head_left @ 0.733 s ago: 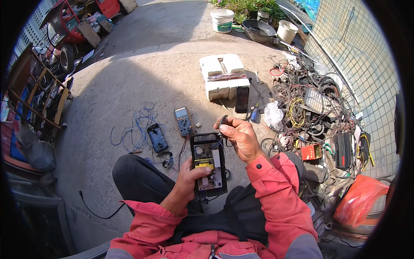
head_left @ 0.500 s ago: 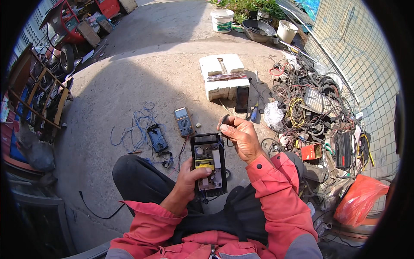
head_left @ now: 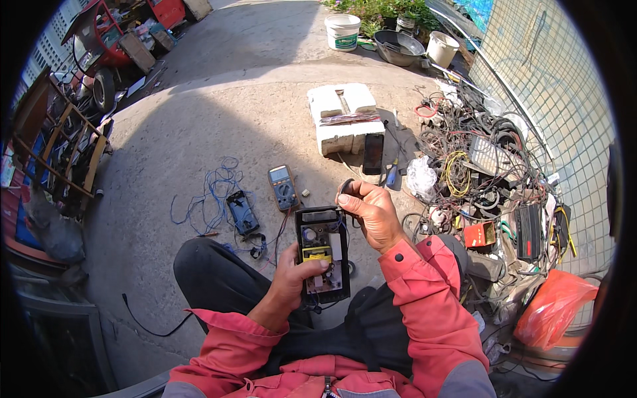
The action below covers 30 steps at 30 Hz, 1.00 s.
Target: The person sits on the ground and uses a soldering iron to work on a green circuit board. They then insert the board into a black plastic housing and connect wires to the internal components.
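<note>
the left hand (head_left: 292,275) grips an open black rectangular plastic case (head_left: 346,268) by its lower left side, its thumb pressed over the parts inside. the case is held above the person's lap, its open face turned up, its long sides running nearly straight away from the body. in it sits a brownish circuit board (head_left: 335,277) with a yellow-wrapped block-shaped component (head_left: 316,253) near the thumb and a pale rectangular component (head_left: 335,245) to the right of that.

the right hand (head_left: 375,213) is closed in a pinch at the upper right corner of the case, with a thin dark cable (head_left: 346,184) looped between thumb and fingers.

beyond the case, on the grey concrete ground (head_left: 166,152), lies a grey-and-orange handheld multimeter (head_left: 283,189); just left of it is a blue-and-black plastic housing (head_left: 242,213), with a loose tangle of thin blue wire (head_left: 215,192) beside it. farther off stands a white chunky foam block (head_left: 345,106), a black flat phone (head_left: 373,154) upright against its near right corner and a blue-handled screwdriver (head_left: 392,176) near the phone. a wide heap of mixed cables (head_left: 458,162) spreads to the right, with a crumpled translucent red plastic bag (head_left: 554,310) toward its near end.
</note>
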Motion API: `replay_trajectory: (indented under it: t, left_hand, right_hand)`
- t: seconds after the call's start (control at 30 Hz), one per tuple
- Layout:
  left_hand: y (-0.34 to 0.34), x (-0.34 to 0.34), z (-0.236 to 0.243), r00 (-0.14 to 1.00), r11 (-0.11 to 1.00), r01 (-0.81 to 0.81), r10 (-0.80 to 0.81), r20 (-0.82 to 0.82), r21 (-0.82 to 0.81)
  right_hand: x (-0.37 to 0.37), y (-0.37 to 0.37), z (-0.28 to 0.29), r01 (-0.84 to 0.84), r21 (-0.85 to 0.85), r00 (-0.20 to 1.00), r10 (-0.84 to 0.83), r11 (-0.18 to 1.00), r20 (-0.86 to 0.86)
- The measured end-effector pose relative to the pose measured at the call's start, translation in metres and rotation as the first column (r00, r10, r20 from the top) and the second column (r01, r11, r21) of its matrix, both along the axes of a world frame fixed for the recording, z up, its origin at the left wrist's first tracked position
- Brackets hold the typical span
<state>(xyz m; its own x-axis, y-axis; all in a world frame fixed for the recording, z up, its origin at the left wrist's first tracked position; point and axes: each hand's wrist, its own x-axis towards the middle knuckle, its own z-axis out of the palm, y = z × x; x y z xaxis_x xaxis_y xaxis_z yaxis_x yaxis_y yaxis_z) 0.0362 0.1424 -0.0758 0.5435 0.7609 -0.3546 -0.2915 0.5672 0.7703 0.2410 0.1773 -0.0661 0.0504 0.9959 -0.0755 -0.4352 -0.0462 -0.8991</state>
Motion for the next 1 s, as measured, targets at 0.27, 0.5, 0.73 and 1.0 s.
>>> replay_trajectory:
  t: [0.27, 0.5, 0.73, 1.0]
  left_hand:
    - [0.0, 0.0, 0.0, 1.0, 1.0, 0.001, -0.002, 0.009, 0.004]
    - [0.0, 0.0, -0.002, 1.0, 1.0, 0.004, -0.004, -0.006, 0.013]
    - [0.0, 0.001, -0.002, 1.0, 1.0, 0.005, -0.005, 0.013, 0.017]
    - [0.0, 0.001, 0.002, 1.0, 1.0, 0.012, -0.012, -0.004, 0.015]
  right_hand:
    - [0.002, -0.001, 0.002, -0.029, -0.006, 0.998, 0.029, 1.0, -0.056]
    - [0.005, 0.002, -0.008, -0.03, -0.006, 0.999, 0.029, 1.0, -0.04]
    - [0.006, 0.001, -0.006, -0.037, -0.033, 0.998, 0.035, 0.999, -0.053]
    - [0.007, 0.001, -0.008, -0.046, -0.032, 0.998, 0.044, 0.998, -0.049]
